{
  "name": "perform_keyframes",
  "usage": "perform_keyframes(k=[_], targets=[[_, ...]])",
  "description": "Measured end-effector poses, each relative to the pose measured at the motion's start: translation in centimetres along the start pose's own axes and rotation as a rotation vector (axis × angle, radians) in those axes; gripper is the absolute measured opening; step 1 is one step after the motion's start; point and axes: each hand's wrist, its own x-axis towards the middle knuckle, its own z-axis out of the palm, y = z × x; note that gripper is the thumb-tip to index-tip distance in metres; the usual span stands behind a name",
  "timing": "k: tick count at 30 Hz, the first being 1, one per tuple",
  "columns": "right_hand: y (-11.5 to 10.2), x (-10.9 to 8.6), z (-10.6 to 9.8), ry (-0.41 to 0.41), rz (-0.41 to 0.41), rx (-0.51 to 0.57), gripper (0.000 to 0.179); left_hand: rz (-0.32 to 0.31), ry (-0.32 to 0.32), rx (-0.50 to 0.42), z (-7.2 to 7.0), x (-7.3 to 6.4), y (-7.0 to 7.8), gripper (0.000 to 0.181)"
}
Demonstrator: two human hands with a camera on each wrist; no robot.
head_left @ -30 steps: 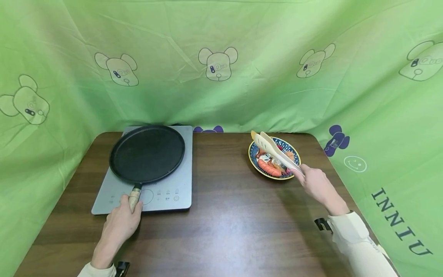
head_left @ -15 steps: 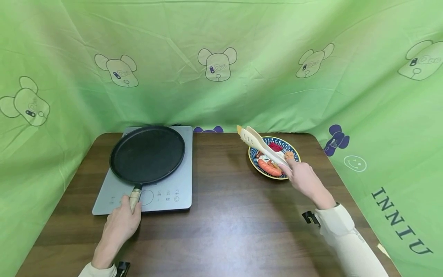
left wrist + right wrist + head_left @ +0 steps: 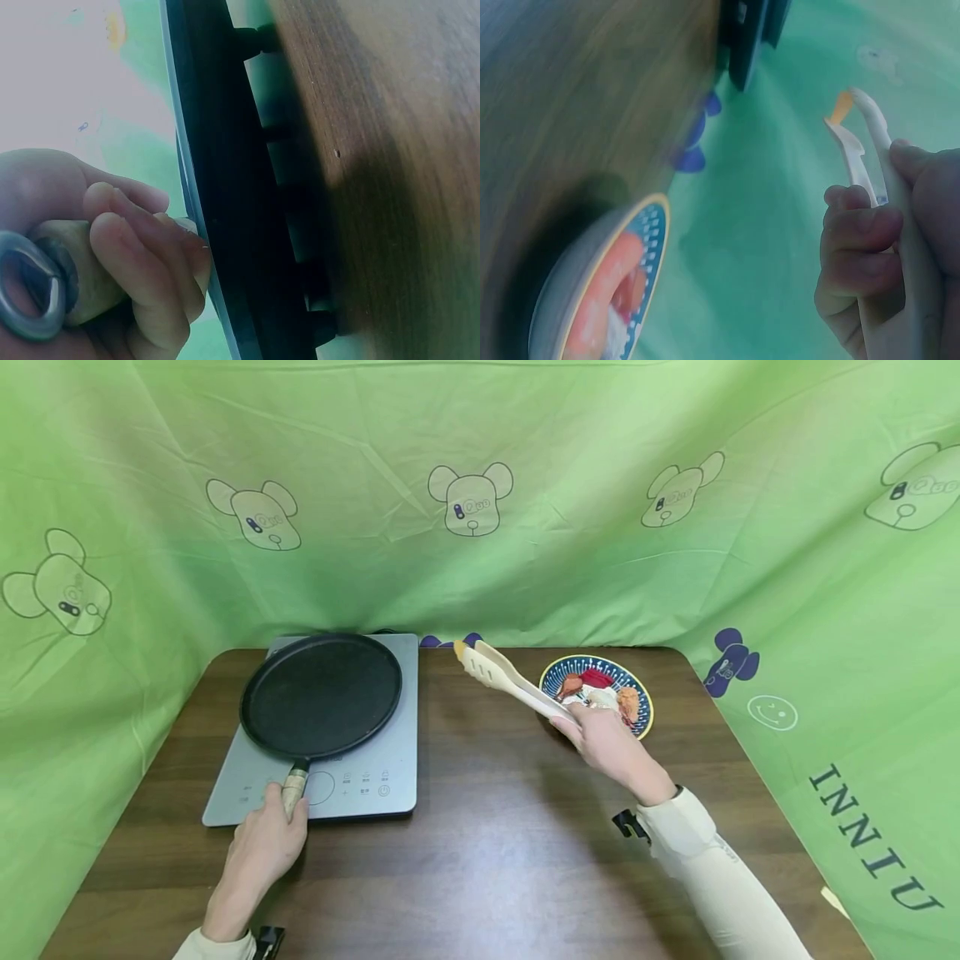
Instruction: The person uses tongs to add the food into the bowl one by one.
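At the left, a flat black pan (image 3: 322, 697) rests on a grey induction cooktop (image 3: 405, 735). My left hand (image 3: 262, 847) grips its handle (image 3: 294, 785); in the left wrist view the fingers curl round the handle's end, where a metal ring (image 3: 34, 289) hangs. My right hand (image 3: 617, 750) holds pale tongs (image 3: 510, 681) in the air, left of and partly over a patterned blue plate (image 3: 647, 714). An orange-yellow piece (image 3: 842, 107) is pinched between the tong tips; its kind is too small to tell. On the plate lie a sausage (image 3: 604, 300) and other foods (image 3: 596, 678).
The brown wooden table (image 3: 487, 843) spans the space between cooktop and plate. A green cloth (image 3: 480, 577) with bear heads hangs behind and along both sides. The cooktop stands on short feet (image 3: 251, 45) above the table.
My right hand has carried the tongs, with the orange-yellow piece in their tips, leftward from over the plate toward the pan. My left hand stays on the pan handle.
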Motion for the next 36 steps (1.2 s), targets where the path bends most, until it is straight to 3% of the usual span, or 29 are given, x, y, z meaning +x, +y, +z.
perform_keyframes(k=[15, 23, 36], targets=[[-3.6, 1.8, 1.4, -0.047, -0.018, 0.095, 0.024, 0.013, 0.016, 0.004, -0.2, 0.2, -0.1, 0.055], [-5.4, 2.7, 2.7, -0.065, -0.098, 0.092, 0.023, 0.017, 0.006, -0.009, 0.2, 0.0, -0.2, 0.055], [-8.3, 4.5, 5.1, -0.135, -0.089, 0.083, 0.026, 0.010, 0.022, 0.012, 0.2, -0.1, 0.0, 0.053]])
